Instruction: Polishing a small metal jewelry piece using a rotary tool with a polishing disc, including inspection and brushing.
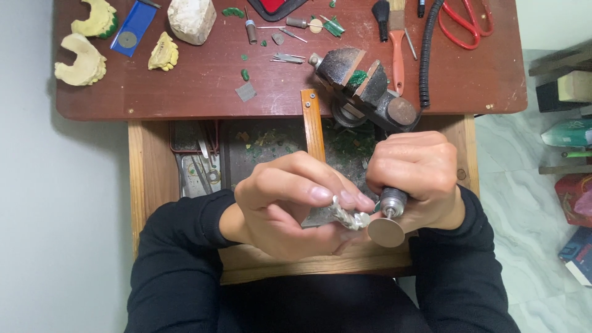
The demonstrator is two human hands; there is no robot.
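Silvery metal casting pinched tight in the left hand, right hand gripping the rotary tool below the vise, so I'd keep the disc light and fingers braced.

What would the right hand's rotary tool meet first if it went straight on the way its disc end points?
Judging by one view, the right hand aims its rotary tool down-left; its disc would first meet the silvery metal piece pinched by the left hand.

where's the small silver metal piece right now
In the head view, the small silver metal piece is low centre, pinched in the left hand, touching the rotary tool's round disc held by the right hand.
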